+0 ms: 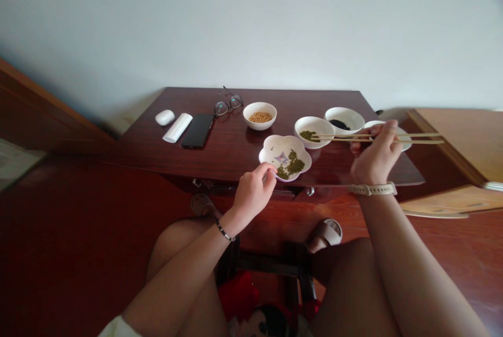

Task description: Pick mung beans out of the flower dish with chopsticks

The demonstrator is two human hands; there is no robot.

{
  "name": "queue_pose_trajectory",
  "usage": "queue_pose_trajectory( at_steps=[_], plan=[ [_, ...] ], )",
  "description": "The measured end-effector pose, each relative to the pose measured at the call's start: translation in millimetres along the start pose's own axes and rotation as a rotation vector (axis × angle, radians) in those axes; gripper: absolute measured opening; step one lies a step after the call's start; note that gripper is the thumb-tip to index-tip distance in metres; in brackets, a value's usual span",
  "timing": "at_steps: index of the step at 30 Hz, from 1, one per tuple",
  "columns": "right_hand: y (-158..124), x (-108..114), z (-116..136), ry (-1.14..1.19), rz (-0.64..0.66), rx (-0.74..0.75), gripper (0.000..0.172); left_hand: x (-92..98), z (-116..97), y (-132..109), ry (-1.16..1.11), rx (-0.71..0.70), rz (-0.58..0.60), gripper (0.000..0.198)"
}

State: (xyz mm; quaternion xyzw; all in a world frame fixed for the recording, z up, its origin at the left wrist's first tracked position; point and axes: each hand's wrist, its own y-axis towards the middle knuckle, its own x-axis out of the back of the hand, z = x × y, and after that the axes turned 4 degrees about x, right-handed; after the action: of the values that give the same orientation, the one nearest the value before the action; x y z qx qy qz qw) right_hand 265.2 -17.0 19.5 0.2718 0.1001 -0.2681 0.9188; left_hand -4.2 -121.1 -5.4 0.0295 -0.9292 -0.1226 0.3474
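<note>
Gripping wooden chopsticks in your right hand, you may drop green beans if the tips slip; your curled left hand could tip the flower-shaped plate at its rim.

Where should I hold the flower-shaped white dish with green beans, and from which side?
Probably the bare left lobe of the dish's rim, from the left: the dish is shallow and lies flat, the green beans lie elsewhere, and the left hand is beside it.
</note>
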Motion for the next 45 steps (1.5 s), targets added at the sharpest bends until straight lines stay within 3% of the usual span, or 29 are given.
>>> queue_pose_trajectory(
  at_steps=[3, 8, 13, 19, 23, 35, 45],
  plan=[
    [5, 7, -2, -0.060, -0.035, 0.100, 0.043, -0.4, 0, 0, 0.001, 0.002, -0.003, 0.019],
    [2, 6, -1, -0.137, 0.020, 0.163, 0.042, -1.3, 1, 0, 0.007, -0.007, -0.004, 0.019],
    [-6, -3, 2, -0.039, 0.120, -0.030, 0.048, -1.8, 1, 0, 0.010, -0.003, 0.002, 0.019],
    [-24, -14, 9, -0.036, 0.433, -0.325, 0.050, -1.3, 0, 0, 0.018, -0.003, -0.007, 0.019],
    [-36, -21, 9, -0.036, 0.563, -0.390, 0.049, -1.0, -1, 0, 0.027, -0.002, -0.008, 0.019],
    [-43, -24, 0, -0.054, 0.662, -0.375, 0.054, 0.2, 1, -1, 0.037, -0.009, -0.011, 0.019],
    [-43, -24, 1, 0.027, 0.632, -0.425, 0.051, -0.2, 1, -1, 0.022, 0.002, -0.004, 0.019]
  ],
)
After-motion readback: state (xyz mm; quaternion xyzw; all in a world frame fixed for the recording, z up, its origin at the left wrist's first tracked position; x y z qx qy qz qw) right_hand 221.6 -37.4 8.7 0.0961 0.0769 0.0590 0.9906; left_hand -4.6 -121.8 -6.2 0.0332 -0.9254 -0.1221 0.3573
